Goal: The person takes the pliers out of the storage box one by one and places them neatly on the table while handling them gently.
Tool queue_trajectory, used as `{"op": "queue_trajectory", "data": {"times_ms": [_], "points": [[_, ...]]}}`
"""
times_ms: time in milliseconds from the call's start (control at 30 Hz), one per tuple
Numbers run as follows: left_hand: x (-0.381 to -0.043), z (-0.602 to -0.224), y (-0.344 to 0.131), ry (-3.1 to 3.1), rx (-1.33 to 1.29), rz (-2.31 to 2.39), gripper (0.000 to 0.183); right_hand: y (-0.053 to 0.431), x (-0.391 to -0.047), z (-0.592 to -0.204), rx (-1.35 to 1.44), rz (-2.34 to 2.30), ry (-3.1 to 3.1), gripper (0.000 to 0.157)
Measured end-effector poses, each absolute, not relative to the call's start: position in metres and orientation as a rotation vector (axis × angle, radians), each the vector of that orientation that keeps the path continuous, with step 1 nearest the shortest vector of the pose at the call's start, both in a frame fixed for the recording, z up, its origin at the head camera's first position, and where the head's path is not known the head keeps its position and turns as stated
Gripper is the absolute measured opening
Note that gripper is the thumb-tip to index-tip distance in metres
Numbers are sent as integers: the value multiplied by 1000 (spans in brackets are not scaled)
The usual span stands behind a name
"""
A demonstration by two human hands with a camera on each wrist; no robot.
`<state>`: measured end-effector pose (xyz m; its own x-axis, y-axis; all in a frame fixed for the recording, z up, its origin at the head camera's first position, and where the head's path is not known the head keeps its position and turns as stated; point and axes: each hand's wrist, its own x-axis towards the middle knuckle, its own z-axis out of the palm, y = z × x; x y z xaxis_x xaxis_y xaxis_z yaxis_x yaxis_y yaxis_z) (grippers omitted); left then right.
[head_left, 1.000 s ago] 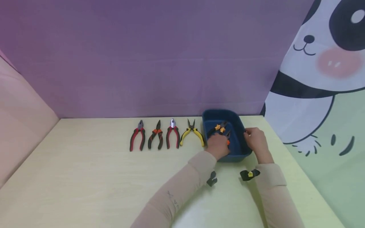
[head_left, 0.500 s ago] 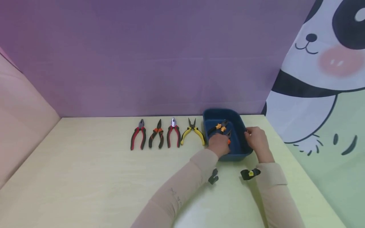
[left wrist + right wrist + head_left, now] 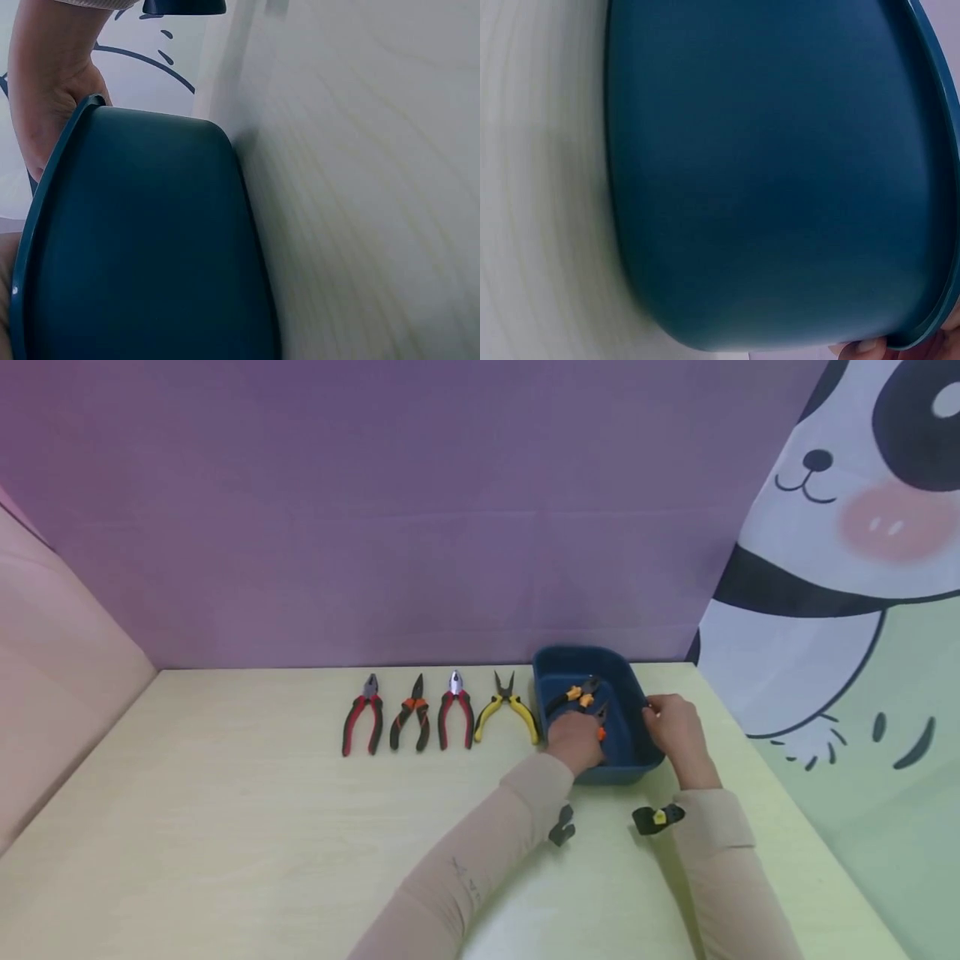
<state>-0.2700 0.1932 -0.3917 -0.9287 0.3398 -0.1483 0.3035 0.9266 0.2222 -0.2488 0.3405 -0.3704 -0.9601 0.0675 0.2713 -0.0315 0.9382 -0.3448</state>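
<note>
A dark blue plastic bin point(image 3: 618, 774) stands toward the back right of the table. My right hand point(image 3: 678, 735) pinches its right rim, with the fingers point(image 3: 866, 346) at the edge in the right wrist view. My left hand point(image 3: 576, 742) reaches over the left side into the bin. Its fingers are hidden, so I cannot tell whether they grip anything. Beside it shows the head of pliers point(image 3: 602, 717) with a bit of orange; their handles are covered. Farther back in the bin lie pliers with black and light orange handles point(image 3: 576, 694).
Left of the bin, pliers lie in a row, heads to the back: red-black pliers point(image 3: 363, 714), orange-black pliers point(image 3: 411, 714), a second red-black pair point(image 3: 456, 710) and yellow-black pliers point(image 3: 507, 708), whose handles end close to the bin. A purple backdrop point(image 3: 337, 527) rises behind the table.
</note>
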Motion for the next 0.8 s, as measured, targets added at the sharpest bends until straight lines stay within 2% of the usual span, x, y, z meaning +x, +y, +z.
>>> {"op": "queue_trajectory", "data": {"times_ms": [800], "points": [[-264,-391,190,2929,501,324,40,339,-249,-369,-41,515,-2836,30]]}}
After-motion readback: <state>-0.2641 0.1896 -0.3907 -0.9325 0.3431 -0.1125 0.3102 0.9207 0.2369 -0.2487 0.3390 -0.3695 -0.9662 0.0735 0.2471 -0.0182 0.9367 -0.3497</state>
